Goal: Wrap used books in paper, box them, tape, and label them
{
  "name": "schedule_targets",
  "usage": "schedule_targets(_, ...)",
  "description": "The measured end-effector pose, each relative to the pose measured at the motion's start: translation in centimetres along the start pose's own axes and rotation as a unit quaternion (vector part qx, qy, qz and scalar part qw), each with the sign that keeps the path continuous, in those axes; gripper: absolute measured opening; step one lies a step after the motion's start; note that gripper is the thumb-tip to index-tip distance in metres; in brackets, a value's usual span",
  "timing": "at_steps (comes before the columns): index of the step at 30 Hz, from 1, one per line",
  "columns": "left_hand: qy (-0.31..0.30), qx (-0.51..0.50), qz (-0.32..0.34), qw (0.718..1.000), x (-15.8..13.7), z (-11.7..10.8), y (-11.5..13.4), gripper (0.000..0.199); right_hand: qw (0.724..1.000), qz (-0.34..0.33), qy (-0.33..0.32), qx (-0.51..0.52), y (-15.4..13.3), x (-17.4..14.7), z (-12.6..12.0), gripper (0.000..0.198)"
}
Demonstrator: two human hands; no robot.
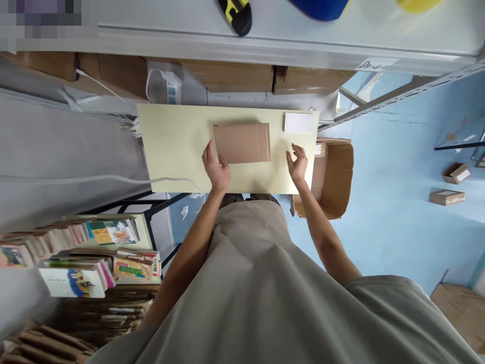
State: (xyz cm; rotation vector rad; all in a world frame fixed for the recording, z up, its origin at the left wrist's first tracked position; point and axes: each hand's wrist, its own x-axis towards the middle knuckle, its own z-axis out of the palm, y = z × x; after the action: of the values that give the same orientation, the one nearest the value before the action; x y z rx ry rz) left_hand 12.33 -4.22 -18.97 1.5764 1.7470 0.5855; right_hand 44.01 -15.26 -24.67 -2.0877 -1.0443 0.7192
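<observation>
A flat brown cardboard box [241, 143] lies closed on the pale yellow table [174, 146]. At its lower left corner is my left hand [216, 169], fingers apart, the thumb close to or touching the edge; I cannot tell which. To the right of the box, apart from it, my right hand [297, 163] hovers with its fingers spread and slightly curled, holding nothing. Just above that hand, a white stack of paper or labels [299, 123] rests in the table's far right corner.
An open carton [337, 177] stands against the table's right side. Books [113, 231] fill the shelves at left. Overhead runs a grey metal shelf [265, 48] bearing a yellow-black utility knife [238, 16]. A white cable [113, 178] crosses the table's left corner. Small boxes [447, 197] lie on the blue floor.
</observation>
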Motion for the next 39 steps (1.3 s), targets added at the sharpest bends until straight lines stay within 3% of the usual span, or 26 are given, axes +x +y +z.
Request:
schedule_targets(3,-0.054,-0.028,0.092,0.994,1.3,3.7,4.9,0.070,0.995,0.048,0.088,-0.020,1.4,4.8,-2.2,0.048)
schedule_targets(6,-0.149,-0.062,0.153,0.975,2.1,10.1,9.9,0.056,0.982,0.115,0.146,-0.032,2.3,9.0,-3.0,0.046)
schedule_targets(10,-0.231,-0.024,0.079,0.969,3.0,17.9,13.8,0.049,0.971,0.182,0.151,-0.044,2.7,11.6,-2.0,0.043)
schedule_targets(13,-0.239,0.039,0.005,0.970,4.0,20.9,14.3,0.045,0.971,0.181,0.151,-0.038,2.9,11.7,-1.0,0.041)
schedule_targets(18,-0.234,0.069,-0.031,0.969,5.7,22.4,13.4,0.033,0.967,0.192,0.163,-0.031,3.0,11.3,-0.4,0.041)
schedule_targets(23,-0.232,0.074,-0.020,0.970,5.8,23.2,12.6,0.042,0.965,0.216,0.148,-0.028,2.5,11.1,-0.8,0.040)
schedule_targets(31,-0.236,0.041,-0.027,0.971,5.6,23.9,11.5,0.042,0.961,0.232,0.145,-0.031,2.3,11.0,-0.9,0.037)
schedule_targets(39,-0.230,0.036,-0.027,0.972,5.7,23.7,12.1,0.037,0.962,0.227,0.151,-0.014,2.5,11.1,-1.1,0.034)
